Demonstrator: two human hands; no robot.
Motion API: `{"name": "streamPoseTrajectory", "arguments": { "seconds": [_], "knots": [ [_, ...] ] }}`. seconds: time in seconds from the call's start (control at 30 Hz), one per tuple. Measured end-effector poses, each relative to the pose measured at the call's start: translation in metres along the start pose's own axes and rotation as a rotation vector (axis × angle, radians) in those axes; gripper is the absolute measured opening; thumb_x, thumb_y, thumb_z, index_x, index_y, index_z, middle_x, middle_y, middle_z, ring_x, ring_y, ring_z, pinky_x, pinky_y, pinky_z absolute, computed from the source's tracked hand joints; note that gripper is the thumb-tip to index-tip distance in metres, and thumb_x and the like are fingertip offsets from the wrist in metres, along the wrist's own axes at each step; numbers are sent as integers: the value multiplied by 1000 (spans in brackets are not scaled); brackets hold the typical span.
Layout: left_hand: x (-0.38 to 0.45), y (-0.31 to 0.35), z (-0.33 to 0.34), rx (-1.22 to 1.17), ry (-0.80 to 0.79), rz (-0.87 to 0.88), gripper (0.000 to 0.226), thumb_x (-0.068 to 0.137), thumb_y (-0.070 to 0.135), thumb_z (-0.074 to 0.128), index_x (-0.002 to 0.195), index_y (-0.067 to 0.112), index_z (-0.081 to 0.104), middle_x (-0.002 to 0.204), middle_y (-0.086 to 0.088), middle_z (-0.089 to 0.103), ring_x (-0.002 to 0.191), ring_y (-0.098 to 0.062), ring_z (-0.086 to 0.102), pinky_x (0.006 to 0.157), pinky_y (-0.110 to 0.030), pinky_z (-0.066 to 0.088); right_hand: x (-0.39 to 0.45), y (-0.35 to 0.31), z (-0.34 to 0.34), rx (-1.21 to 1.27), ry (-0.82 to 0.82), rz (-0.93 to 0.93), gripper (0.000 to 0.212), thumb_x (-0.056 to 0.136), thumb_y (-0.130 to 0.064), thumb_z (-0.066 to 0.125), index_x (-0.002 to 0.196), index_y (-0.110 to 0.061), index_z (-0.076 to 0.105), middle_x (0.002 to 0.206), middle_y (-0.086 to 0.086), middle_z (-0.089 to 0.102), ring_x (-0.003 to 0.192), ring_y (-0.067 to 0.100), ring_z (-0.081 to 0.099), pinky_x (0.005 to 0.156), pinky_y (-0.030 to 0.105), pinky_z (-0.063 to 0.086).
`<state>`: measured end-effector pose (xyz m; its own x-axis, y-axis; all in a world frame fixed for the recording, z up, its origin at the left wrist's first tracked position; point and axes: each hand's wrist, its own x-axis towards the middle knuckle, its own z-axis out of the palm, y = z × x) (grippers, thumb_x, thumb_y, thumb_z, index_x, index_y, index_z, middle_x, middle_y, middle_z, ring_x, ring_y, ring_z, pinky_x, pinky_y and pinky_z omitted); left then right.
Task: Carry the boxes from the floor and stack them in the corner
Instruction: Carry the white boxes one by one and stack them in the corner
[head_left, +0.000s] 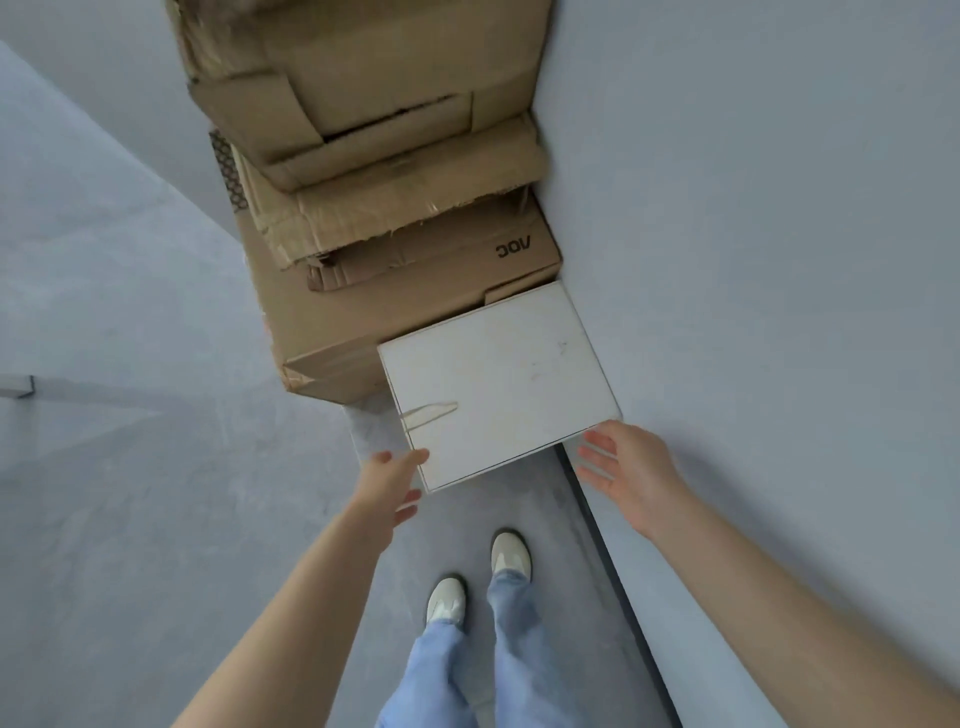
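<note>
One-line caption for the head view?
Both hands, left hand and right hand, at white box beside stacked cardboard boxes.

soft, even, cool daylight, faint shadows, wide-angle bending at the edges, perhaps slight motion blur

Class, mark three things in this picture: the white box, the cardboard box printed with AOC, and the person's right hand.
white box (498, 384), head view, middle of its top face.
AOC cardboard box (363, 322), head view, bare brown top panel.
right hand (626, 465), head view, middle of the palm.
</note>
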<state>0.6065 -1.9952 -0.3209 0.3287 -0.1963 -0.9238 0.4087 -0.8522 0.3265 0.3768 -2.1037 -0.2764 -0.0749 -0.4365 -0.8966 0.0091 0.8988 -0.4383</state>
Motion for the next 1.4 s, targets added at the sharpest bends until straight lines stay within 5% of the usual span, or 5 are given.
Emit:
{"name": "streamPoseTrajectory", "arguments": {
  "seconds": [0.13,0.27,0.57,0.8,1.4],
  "knots": [
    [-73,25,-19,45,-41,165,44,94,19,59,135,14,45,113,-8,64,90,-26,64,83,-36,50,-68,-1,-20,-239,28,-252,32,90,-19,55,119,-3,57,110,27,61,102,38,61,97,45,51],
    [-136,35,-28,246,-155,415,15,93,12,59,107,15,64,101,-8,72,84,-20,65,81,-32,49,-116,15,-45,-440,102,-396,48,77,-49,51,122,-32,55,118,-3,65,110,17,61,100,46,48],
    [-230,-3,-61,662,-305,854,23,92,16,60,97,39,61,92,14,71,83,0,64,70,-16,48,-235,99,-54,-301,277,-488,33,96,-23,54,129,-20,53,122,-6,62,108,10,58,83,17,43],
    [-293,-39,-65,923,-470,995,16,92,19,61,101,30,66,93,14,73,88,-5,67,75,-15,48,-344,197,-71,-241,393,-525,35,96,-18,54,131,-14,51,121,-6,61,112,10,58,97,23,43],
    [-455,-382,-51,1592,-1319,1160,21,92,12,59,102,30,64,90,11,74,89,-7,68,80,-19,50,-584,612,-102,273,1073,-203,40,97,-28,51,136,-20,46,124,-12,56,116,7,53,97,22,38]
  ]
}}
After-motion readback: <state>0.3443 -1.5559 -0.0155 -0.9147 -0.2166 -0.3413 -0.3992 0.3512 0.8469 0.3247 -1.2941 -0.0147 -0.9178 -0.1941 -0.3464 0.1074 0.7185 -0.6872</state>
